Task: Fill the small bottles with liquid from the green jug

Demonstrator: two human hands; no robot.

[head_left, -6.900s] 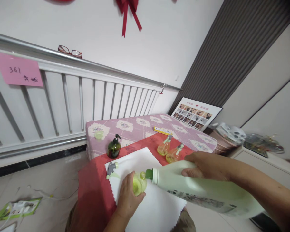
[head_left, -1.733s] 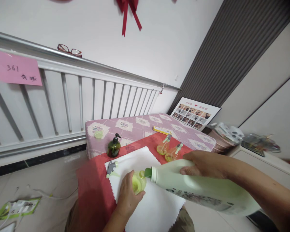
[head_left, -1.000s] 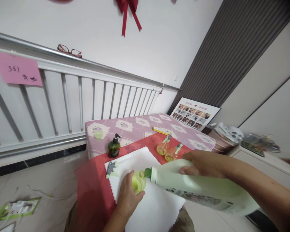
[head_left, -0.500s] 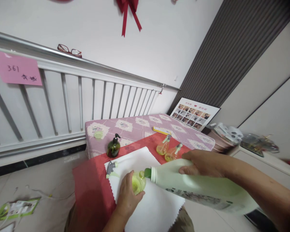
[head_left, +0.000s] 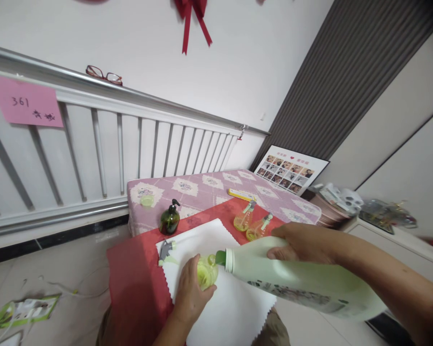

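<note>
My left hand [head_left: 195, 288] is wrapped round a small clear yellow-green bottle [head_left: 207, 273], which it holds tilted above a white cloth [head_left: 231, 312]. In my right hand [head_left: 296, 242] is a large pale green detergent jug [head_left: 310, 283], gripped by its handle and tipped nearly on its side. The jug's green spout [head_left: 221, 258] is at the small bottle's mouth; whether liquid is running cannot be made out. A grey and green spray trigger head [head_left: 166, 251] lies on the cloth, left of my left hand.
On the red cloth [head_left: 130, 283] stand a dark green pump bottle [head_left: 170, 218] and two spray bottles [head_left: 243, 216] with yellow liquid. A pale green cap [head_left: 146, 201] and a yellow box [head_left: 241, 194] lie on the patterned bed [head_left: 212, 181]. Behind is a white radiator [head_left: 151, 144].
</note>
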